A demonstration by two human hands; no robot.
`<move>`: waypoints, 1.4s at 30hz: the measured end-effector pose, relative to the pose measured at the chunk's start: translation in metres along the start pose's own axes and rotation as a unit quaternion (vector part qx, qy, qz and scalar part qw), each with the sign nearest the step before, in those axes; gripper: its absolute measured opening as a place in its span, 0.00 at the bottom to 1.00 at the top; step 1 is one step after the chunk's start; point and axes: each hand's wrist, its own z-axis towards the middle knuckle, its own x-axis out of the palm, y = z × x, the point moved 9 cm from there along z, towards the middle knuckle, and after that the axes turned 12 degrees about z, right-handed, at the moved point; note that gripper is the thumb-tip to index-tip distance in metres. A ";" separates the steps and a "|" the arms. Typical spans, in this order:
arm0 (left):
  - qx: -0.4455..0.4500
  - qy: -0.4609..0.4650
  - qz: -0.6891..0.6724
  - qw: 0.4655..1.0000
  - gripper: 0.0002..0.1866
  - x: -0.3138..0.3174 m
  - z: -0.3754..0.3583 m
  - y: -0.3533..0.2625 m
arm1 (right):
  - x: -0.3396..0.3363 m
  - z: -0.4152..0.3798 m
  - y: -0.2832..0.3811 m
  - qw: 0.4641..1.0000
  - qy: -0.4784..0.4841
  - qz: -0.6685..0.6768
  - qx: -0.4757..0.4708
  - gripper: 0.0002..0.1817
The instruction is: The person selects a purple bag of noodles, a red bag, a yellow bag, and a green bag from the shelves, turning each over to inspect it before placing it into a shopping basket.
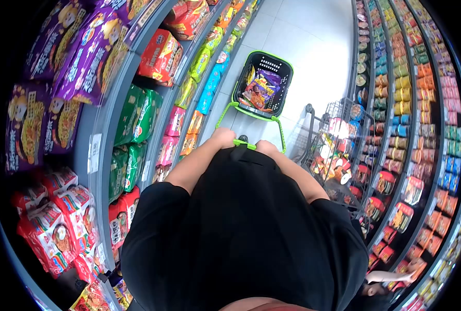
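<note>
**Both hands on the green handle of a wheeled basket in the noodle aisle**

The person stood in a narrow aisle and looked down over a black shirt (246, 228) at a black shopping basket (264, 67) with a green rim, which sat on the pale floor (313, 46) ahead of them. A long green handle (251, 120) ran back from the basket to the body. The left hand (223, 137) and the right hand (266, 147) were both closed around the grip end of that handle, close together, knuckles up. Snack packets (259, 88) lay in the basket, bright and crinkly.

The load looked light: a few soft foil packets in a stiff plastic shell. The basket probably rolled rather than carried, so the long handle was the sensible hold; the packets themselves would crush if squeezed and were likely slick.

To the left, shelves (98, 155) held purple, green and red noodle packs. To the right, a metal trolley (339, 150) piled with tubs stood just beside the person, near shelves of cup noodles (401, 109). Low at the right edge another person's arm (391, 276) reached toward the shelf
</note>
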 end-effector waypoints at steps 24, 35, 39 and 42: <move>-0.022 0.014 -0.023 0.999 0.18 0.219 -0.314 -0.064 | 0.365 -0.133 0.036 0.999 -0.035 -0.035 -0.011 0.27; -0.059 -0.025 -0.026 0.998 0.15 0.352 -0.437 -0.149 | 0.541 -0.182 -0.012 0.995 -0.011 -0.041 -0.092 0.28; -0.065 -0.063 -0.034 0.995 0.14 0.382 -0.485 -0.172 | 0.579 -0.235 0.008 0.993 0.021 -0.026 -0.109 0.29; -0.094 -0.053 -0.056 0.993 0.14 0.395 -0.515 -0.186 | 0.604 -0.237 -0.005 0.988 0.013 -0.030 -0.149 0.29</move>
